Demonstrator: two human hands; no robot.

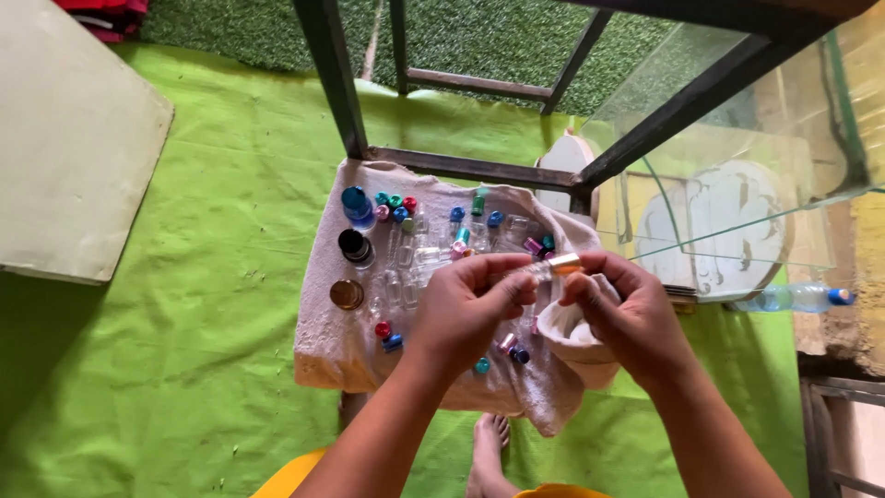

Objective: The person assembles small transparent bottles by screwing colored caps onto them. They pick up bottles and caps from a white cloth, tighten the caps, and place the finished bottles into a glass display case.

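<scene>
I am sitting over a green sheet (184, 304) with a beige towel (341, 341) on it. Above the towel, my left hand (466, 309) is pinching a small clear glass vial (542, 269) while my right hand (627, 314) is gripping its gold cap (564, 264). It seems light, slippery and breakable, best held by the body.

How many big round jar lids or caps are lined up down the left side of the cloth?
3: a blue cap at the top, a black one below it, and a bronze lid lowest. The hands may hide others.
</scene>
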